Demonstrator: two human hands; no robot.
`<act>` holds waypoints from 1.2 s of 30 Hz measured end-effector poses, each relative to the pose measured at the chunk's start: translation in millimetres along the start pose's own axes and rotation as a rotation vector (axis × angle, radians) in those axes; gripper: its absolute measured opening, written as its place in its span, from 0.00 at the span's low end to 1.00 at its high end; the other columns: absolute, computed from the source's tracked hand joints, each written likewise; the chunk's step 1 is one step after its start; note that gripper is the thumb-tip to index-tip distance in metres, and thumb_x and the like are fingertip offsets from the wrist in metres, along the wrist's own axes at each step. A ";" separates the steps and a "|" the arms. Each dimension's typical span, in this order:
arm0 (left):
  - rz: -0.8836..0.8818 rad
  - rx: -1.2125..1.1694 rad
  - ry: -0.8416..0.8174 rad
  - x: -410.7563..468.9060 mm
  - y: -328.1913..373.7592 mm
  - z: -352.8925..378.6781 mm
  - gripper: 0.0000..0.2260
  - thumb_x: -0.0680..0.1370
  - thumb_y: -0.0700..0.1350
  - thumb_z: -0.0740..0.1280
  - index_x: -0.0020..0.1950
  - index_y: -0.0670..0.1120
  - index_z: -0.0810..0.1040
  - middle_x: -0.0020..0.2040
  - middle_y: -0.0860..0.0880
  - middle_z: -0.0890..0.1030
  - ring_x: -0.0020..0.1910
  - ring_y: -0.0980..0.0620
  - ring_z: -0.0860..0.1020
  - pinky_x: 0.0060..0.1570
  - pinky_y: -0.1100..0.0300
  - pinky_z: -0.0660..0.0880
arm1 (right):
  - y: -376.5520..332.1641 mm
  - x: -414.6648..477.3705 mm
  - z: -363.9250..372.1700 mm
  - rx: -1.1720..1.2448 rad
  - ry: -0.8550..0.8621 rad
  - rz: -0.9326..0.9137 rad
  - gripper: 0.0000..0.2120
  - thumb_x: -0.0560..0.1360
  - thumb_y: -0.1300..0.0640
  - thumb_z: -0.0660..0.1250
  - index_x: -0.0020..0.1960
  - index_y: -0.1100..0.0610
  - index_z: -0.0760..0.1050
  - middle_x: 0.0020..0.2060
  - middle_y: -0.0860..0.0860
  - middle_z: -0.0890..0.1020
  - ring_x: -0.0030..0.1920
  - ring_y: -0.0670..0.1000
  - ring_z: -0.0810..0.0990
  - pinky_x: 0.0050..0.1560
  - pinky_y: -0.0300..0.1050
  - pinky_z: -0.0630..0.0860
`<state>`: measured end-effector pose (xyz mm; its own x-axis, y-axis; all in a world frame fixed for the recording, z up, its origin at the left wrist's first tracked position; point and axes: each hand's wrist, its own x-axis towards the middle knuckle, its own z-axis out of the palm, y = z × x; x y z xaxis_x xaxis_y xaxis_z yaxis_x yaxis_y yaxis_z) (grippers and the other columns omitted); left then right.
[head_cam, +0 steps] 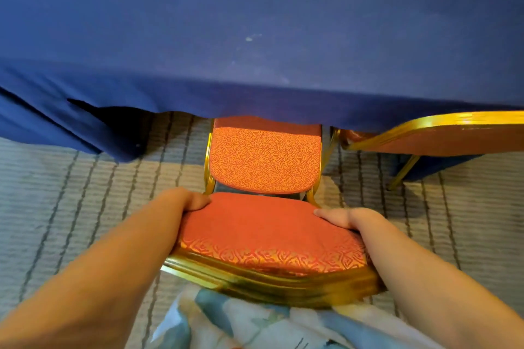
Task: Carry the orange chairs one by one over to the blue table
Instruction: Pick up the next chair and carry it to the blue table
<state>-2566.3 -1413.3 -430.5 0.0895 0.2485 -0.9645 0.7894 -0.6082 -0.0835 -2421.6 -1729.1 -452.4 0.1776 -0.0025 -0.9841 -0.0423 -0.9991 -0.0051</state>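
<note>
Patterned blue-and-white clothing fills the bottom edge, blurred and cut off, with two bare forearms reaching forward over it. Just beyond, both hands hold the orange chair by the top of its backrest. The left hand clasps the left corner and the right hand the right corner. Each thumb lies on the padded front, while the fingers wrap out of sight behind the edges. The gold frame along the backrest's rear is smeared and hard to read.

The chair stands at the blue table, facing it and away from the person. Its seat runs front-to-back from the table toward the camera. The seat's front edge is hidden under the hanging hem of the tablecloth, and the legs are almost wholly covered — only gold slivers show beside the seat.

To the right, a second orange chair is also pushed in. Its backrest is cut by the picture's edge, and its seat is lost under the cloth. Striped grey carpet lies beneath.
</note>
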 end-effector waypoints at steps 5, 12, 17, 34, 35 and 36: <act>0.026 0.036 0.005 14.7 62.3 -67.3 0.28 0.82 0.60 0.47 0.74 0.44 0.65 0.74 0.43 0.66 0.71 0.44 0.67 0.67 0.52 0.61 | -23.7 16.0 -93.9 -0.030 0.003 0.031 0.33 0.80 0.34 0.48 0.78 0.53 0.60 0.73 0.55 0.68 0.71 0.57 0.70 0.60 0.45 0.63; 0.068 0.076 -0.009 36.8 114.3 -129.4 0.28 0.83 0.60 0.46 0.77 0.44 0.58 0.77 0.44 0.59 0.74 0.44 0.62 0.71 0.51 0.58 | -40.8 46.8 -168.2 -0.035 0.042 0.030 0.35 0.78 0.31 0.50 0.80 0.49 0.56 0.78 0.54 0.61 0.75 0.58 0.64 0.74 0.54 0.57; 0.049 0.103 0.008 53.7 133.3 -156.1 0.30 0.82 0.61 0.46 0.77 0.42 0.57 0.78 0.43 0.57 0.75 0.44 0.60 0.72 0.52 0.58 | -54.3 57.3 -200.9 -0.051 0.069 0.045 0.38 0.77 0.30 0.51 0.80 0.51 0.56 0.79 0.55 0.58 0.76 0.58 0.61 0.74 0.55 0.56; 0.183 0.074 0.239 5.4 131.8 -188.2 0.28 0.79 0.62 0.57 0.72 0.44 0.70 0.72 0.44 0.70 0.68 0.43 0.70 0.65 0.52 0.66 | -128.1 8.3 -206.0 -0.229 0.273 -0.266 0.28 0.79 0.40 0.61 0.68 0.59 0.74 0.68 0.57 0.76 0.66 0.57 0.75 0.65 0.47 0.70; 0.201 0.053 0.273 -0.4 132.2 -187.4 0.28 0.79 0.61 0.59 0.70 0.44 0.71 0.70 0.43 0.71 0.66 0.42 0.71 0.63 0.53 0.67 | -131.6 1.8 -205.1 -0.207 0.297 -0.322 0.24 0.78 0.42 0.63 0.64 0.59 0.78 0.63 0.56 0.79 0.62 0.56 0.78 0.62 0.46 0.72; 0.224 0.032 0.307 -6.7 131.0 -186.3 0.26 0.79 0.60 0.60 0.68 0.43 0.73 0.69 0.43 0.73 0.65 0.42 0.72 0.61 0.53 0.68 | -136.5 -5.6 -203.4 -0.175 0.313 -0.376 0.20 0.78 0.43 0.64 0.59 0.58 0.80 0.58 0.56 0.82 0.59 0.56 0.80 0.60 0.46 0.73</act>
<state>-2350.4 -1354.2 -388.3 0.4393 0.3182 -0.8401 0.7109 -0.6949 0.1085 -2216.8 -1601.4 -410.0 0.4359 0.3724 -0.8193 0.2417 -0.9254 -0.2920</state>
